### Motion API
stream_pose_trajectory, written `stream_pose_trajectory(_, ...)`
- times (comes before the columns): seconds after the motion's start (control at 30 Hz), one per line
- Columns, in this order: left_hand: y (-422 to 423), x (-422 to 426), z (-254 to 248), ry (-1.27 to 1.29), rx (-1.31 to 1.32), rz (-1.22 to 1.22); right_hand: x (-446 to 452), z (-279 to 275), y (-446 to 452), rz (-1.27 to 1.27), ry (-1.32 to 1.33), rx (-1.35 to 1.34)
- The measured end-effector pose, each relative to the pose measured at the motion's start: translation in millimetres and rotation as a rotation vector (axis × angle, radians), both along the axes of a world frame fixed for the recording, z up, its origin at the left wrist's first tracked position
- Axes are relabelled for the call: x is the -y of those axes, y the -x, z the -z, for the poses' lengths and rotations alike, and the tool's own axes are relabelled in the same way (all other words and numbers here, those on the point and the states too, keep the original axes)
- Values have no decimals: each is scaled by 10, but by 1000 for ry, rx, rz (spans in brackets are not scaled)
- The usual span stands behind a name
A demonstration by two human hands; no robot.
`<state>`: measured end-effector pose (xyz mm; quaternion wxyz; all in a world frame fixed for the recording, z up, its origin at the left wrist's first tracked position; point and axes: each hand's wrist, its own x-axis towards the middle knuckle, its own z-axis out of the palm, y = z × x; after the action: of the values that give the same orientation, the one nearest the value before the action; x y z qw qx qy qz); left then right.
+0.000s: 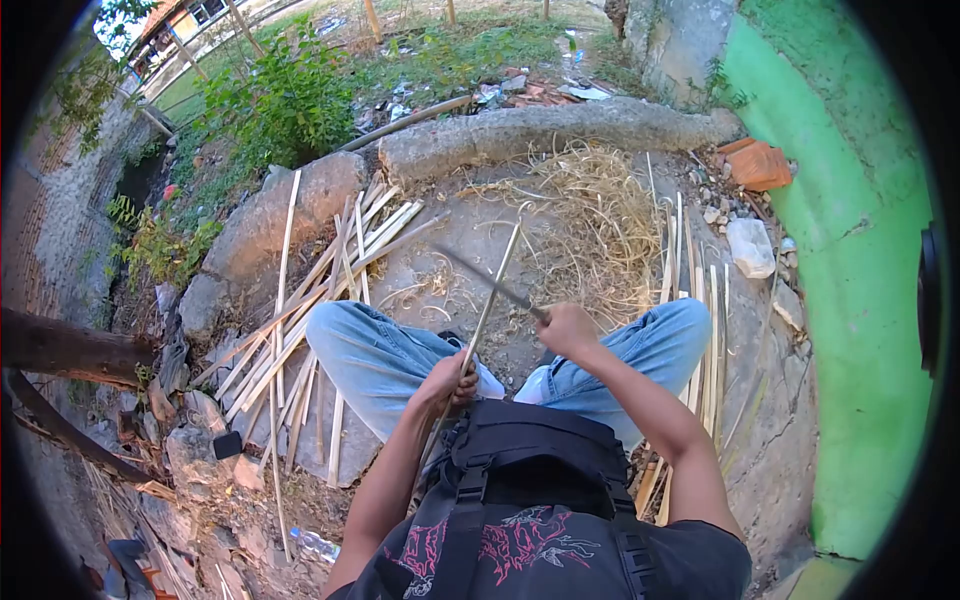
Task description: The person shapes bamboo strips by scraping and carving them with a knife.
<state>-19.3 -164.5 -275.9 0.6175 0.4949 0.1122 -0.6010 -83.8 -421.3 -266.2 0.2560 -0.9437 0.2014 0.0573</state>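
Observation:
My left hand [453, 380] is closed around a long, thin bamboo strip [482, 325], low between my knees. The strip slants up and away from me, its far end curling slightly; its lower end passes back beside the black bag [535, 435] on my chest. In my right hand [567, 330] is the handle of a long knife [465, 264], gripped in a fist. Its dark blade points up and left and crosses the strip in this view; whether the two touch I cannot tell. Beyond the knife, curly pale shavings [595, 225] lie heaped on the concrete.
Several pale strips [285, 335] lie crossed left of my knee, and more strips [714, 350] lie at right. A low concrete kerb [540, 130] curves ahead. The green wall [850, 250] bounds the right side, with an orange brick [757, 165] nearby. A log [80, 345] juts in from the left.

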Motion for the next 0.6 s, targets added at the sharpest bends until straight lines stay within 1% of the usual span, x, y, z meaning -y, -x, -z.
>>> stream_pose_trajectory(0.07, -62, -14, 50, -18, 18, 13, -249, 9, 171, -213, -21, 26)
stream_pose_trajectory(0.17, -18, 24, -162, -159, 173, 76, -306, 28, 253, -324, 13, 41)
stream_pose_trajectory(0.2, -10, 0, -145, -192, 231, 77, -134, 152, 183, -227, 46, 1)
stream_pose_trajectory(0.27, 31, -19, -43, -244, 349, 72, 290, 307, -24, 156, 15, 44)
stream_pose_trajectory(0.33, 132, 40, 80, -340, 607, 105, 772, 342, -192, 323, 83, -16)
stream_pose_trajectory(0.37, 187, 20, 160, -400, 735, 125, 774, 379, -195, 312, 70, -26)
stream_pose_trajectory(0.4, 193, 36, 174, -440, 888, 108, 740, 288, -200, 304, 58, -32)
stream_pose_trajectory(0.47, 164, 30, 206, -466, 957, 91, 660, 269, -166, 267, 27, -4)
stream_pose_trajectory(0.5, 166, 57, 131, -477, 988, 77, 602, 266, -149, 257, 4, -4)
stream_pose_trajectory(0.57, 152, 78, -203, -359, 897, 112, 398, 251, -64, 231, -51, -18)
stream_pose_trajectory(0.6, 138, 68, -349, -306, 852, 134, 273, 218, 10, 173, -71, 33)
